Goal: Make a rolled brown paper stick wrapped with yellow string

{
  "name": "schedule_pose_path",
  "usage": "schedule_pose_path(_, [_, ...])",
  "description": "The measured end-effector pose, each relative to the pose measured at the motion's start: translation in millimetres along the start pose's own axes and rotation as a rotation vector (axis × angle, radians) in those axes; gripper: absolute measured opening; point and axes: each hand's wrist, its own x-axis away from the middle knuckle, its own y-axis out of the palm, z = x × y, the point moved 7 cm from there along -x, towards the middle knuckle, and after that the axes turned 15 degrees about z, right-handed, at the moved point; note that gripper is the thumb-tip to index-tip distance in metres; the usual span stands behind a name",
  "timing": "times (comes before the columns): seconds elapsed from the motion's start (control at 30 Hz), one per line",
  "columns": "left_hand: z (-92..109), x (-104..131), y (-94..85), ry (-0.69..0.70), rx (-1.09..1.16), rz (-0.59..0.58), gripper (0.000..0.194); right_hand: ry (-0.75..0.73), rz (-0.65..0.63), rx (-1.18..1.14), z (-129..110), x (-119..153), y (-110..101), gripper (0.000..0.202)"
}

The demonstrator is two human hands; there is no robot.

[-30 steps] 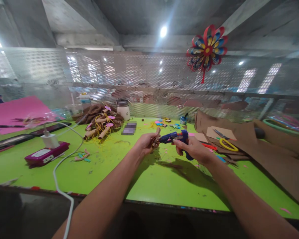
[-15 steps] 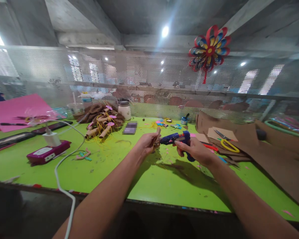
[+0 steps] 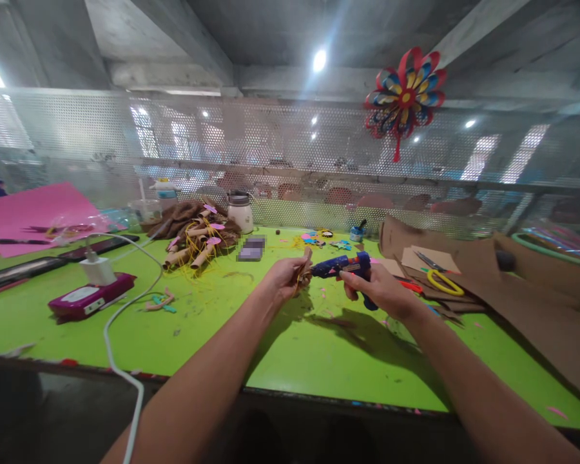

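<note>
My right hand (image 3: 379, 287) is closed around the handle of a dark blue glue gun (image 3: 341, 266), its nozzle pointing left. Closed too, my left hand (image 3: 284, 278) pinches a small piece of brown paper (image 3: 306, 264) in front of the nozzle. The nozzle tip meets or nearly meets this piece; I cannot tell which. Fingers hide much of the brown paper's shape. Both hands are held above the green table (image 3: 290, 348).
Rolled brown paper tubes (image 3: 203, 256) with yellow strings lie left of centre, near a white jar (image 3: 240, 212). A purple power strip (image 3: 91, 296) and white cable (image 3: 110, 341) are at left. Yellow-handled scissors (image 3: 444, 282) and brown paper sheets (image 3: 522, 322) lie at right.
The view has shifted very slightly. Both hands keep their places, with the glue gun nozzle still at the brown paper.
</note>
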Motion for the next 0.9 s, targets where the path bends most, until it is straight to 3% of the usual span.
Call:
schedule_pose_path(0.2, [-0.2,6.9,1.2,-0.038,-0.010,0.021,0.005,-0.040,0.131,0.057,5.4,-4.4,-8.0,0.039])
schedule_pose_path(0.47, [-3.4,10.2,5.8,-0.090,-0.035,-0.046,0.014,-0.201,0.259,0.160,-1.2,-3.1,-17.4,0.031])
schedule_pose_path(0.67, [-3.1,11.5,5.4,-0.076,-0.065,-0.029,0.018,-0.362,0.268,0.296,-15.6,2.4,-19.6,0.022])
schedule_pose_path(0.9, [-2.7,11.9,4.4,-0.062,-0.100,-0.018,0.017,-0.576,0.193,0.417,-32.4,10.6,-16.6,0.014])
